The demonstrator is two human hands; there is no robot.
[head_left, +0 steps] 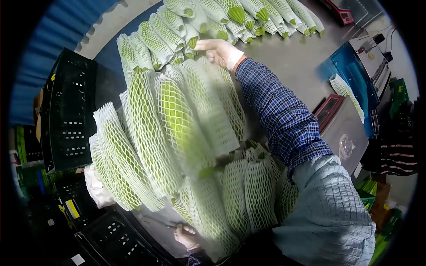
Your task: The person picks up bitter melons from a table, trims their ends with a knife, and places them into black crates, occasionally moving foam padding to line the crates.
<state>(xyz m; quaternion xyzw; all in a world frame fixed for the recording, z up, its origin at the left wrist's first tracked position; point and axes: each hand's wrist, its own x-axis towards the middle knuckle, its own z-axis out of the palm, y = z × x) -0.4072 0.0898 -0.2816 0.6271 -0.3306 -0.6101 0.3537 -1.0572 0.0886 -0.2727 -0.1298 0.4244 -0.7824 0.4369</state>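
Many long green vegetables in white foam nets [153, 133] lie piled across the metal table. My right hand [222, 52], in a pale glove, reaches to the far rows, its fingers bent at the green tip of a netted vegetable [192, 42]; whether it grips that piece I cannot make out. Near the bottom edge, my left hand [187, 237] is low beside the near pile, its fingers curled and partly apart, with a netted vegetable [208, 213] just to its right. A thin dark object lies by its fingertips, too blurred to name.
Black crates [71, 111] stand at the left, with more at the lower left. On the right are a red-framed device [328, 111], a blue tray [355, 80] holding one netted piece, and a clear crumpled wrapper [346, 147]. A red scale [344, 15] sits at the far right.
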